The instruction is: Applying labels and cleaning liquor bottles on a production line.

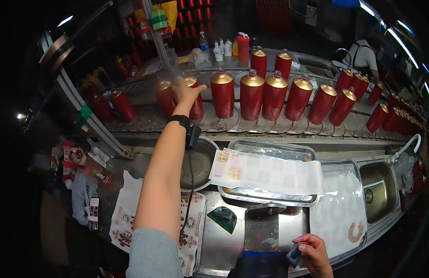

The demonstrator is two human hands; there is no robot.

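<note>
My left hand (186,95) reaches far over to a row of red bottles with gold shoulders and clear necks. It is up against the top of one red bottle (196,107), thumb stretched to the right. Its other fingers are hidden and blurred, so whether it grips the bottle is unclear. Another red bottle (165,99), blurred at its top, stands just left of it. Low at the right, my right hand (315,254) pinches a small, dark, glossy flat piece (294,255) between thumb and fingers. A black watch-like band with a cable is on my left wrist.
The bottles stand on a slatted conveyor (270,126). Nearer are a round metal basin (200,160), a metal tray (275,200) under a strip of label sheets (270,173), a dark green flat piece (223,219), a white sheet (335,213) and a sink (375,185). A person (364,58) is at the far right.
</note>
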